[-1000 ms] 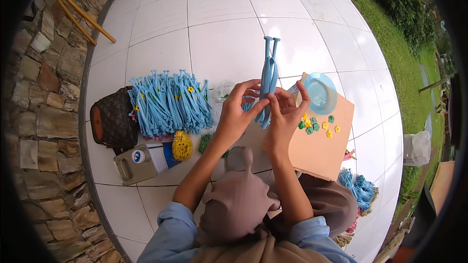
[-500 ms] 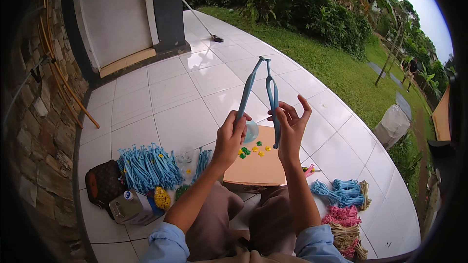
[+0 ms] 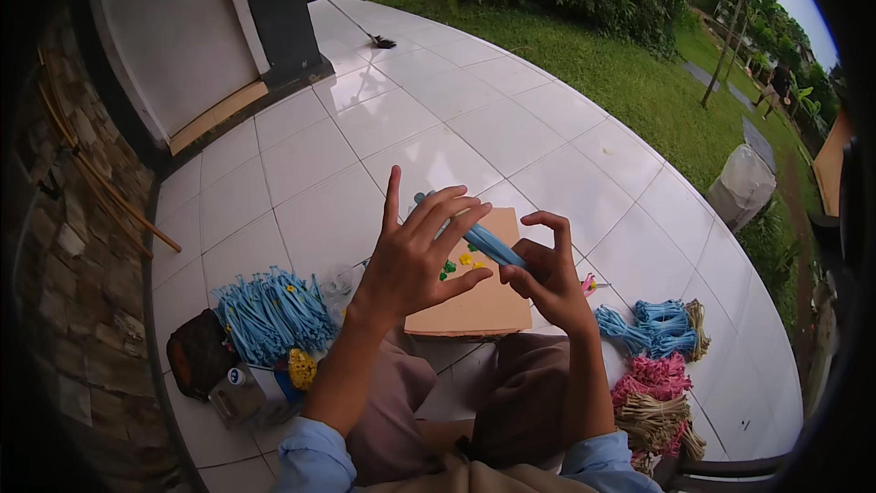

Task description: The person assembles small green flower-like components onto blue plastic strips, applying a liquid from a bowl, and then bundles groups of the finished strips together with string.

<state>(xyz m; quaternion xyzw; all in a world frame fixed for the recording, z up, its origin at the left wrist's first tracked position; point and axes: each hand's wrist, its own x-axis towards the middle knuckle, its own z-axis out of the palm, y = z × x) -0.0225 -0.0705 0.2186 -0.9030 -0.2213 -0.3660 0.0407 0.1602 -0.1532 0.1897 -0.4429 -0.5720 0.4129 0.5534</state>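
Note:
A light-blue rubbery strap point(image 3: 493, 246) lies folded into a compact bundle, slanting above a cardboard box. My right hand point(image 3: 552, 285) pinches its lower end between thumb and fingers. Spread fingers on my left hand point(image 3: 424, 251) reach over the strap's upper end, with the thumb held apart; part of the strap is hidden behind them. Beneath both hands is the tan top of the cardboard box point(image 3: 465, 312), where small green pieces point(image 3: 447, 270) and yellow flower-shaped pieces point(image 3: 466, 259) are scattered.
A large pile of blue straps point(image 3: 274, 312) lies at left, beside a dark brown bag point(image 3: 196, 356), a metal can point(image 3: 246, 397) and a yellow beaded bundle point(image 3: 301, 370). At right are tied blue point(image 3: 662, 327), pink point(image 3: 652, 376) and beige bundles point(image 3: 655, 420). A broom point(image 3: 381, 41) rests farther off.
The strap, earlier held up between both hands in an inverted V, is now lower and folded together. My left hand has loosened its grip and spread its fingers. The view has shifted slightly.

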